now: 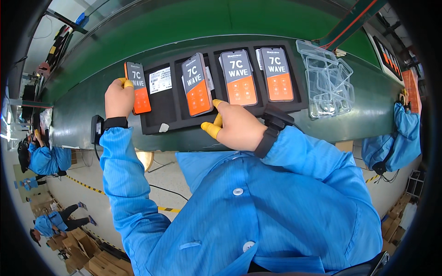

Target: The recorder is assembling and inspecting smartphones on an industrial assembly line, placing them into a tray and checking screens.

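My left hand (120,99), yellow covers on its fingertips, grips a smartphone (137,87) with a grey and orange front over the left edge of a black compartment tray (161,120). The tray's leftmost compartment shows a white printed label (160,80). A second smartphone (198,85) lies tilted in the neighbouring compartment. By its lower right corner is my right hand (237,125), with yellow-covered finger and thumb apart; one fingertip seems to touch the phone's edge. Two more phones, a middle one (238,78) and a right one (276,75), lie face up in the tray.
Clear plastic trays (328,83) are piled right of the black tray on the green bench (368,99). A green post (352,23) rises behind them. Co-workers in blue stand at the left (48,156) and right (391,138). Cardboard boxes (85,244) lie on the floor.
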### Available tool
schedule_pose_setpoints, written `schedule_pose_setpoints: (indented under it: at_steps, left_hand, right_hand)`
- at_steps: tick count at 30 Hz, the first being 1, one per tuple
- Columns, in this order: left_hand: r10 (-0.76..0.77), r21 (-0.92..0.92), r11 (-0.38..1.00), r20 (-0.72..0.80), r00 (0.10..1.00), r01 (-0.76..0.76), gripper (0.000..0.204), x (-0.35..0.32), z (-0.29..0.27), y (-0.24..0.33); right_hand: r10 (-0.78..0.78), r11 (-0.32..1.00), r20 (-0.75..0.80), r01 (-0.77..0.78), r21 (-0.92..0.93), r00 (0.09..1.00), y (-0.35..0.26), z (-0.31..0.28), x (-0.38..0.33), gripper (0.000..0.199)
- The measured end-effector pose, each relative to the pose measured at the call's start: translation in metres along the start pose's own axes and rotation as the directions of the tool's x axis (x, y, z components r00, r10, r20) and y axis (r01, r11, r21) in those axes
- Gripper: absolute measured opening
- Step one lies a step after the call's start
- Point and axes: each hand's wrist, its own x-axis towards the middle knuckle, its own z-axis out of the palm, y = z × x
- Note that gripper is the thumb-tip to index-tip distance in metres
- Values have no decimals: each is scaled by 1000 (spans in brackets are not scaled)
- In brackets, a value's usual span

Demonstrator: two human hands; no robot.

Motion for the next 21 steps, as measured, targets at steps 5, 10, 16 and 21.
schedule_pose_setpoints:
  at_steps: [5, 10, 16, 21]
  left_hand:
    - [57, 78, 995, -19, 998, -55, 31, 5, 5, -2]
    - [106, -30, 994, -62, 992, -108, 34, 20, 6, -51]
    - [-108, -590, 796, 81, 991, 135, 29, -2, -17, -35]
    - [-93, -844, 500, 172, 981, 196, 29, -46, -21, 1]
  right_hand:
    - [7, 1000, -51, -6, 12, 999, 4, 1, -3, 65]
    - [-60, 998, -160, 57, -20, 985, 10, 12, 0, 48]
    - [-9, 996, 57, 14, -84, 998, 0, -15, 8, 47]
    - [-101, 968, -8, 96, -231, 995, -8, -17, 0, 43]
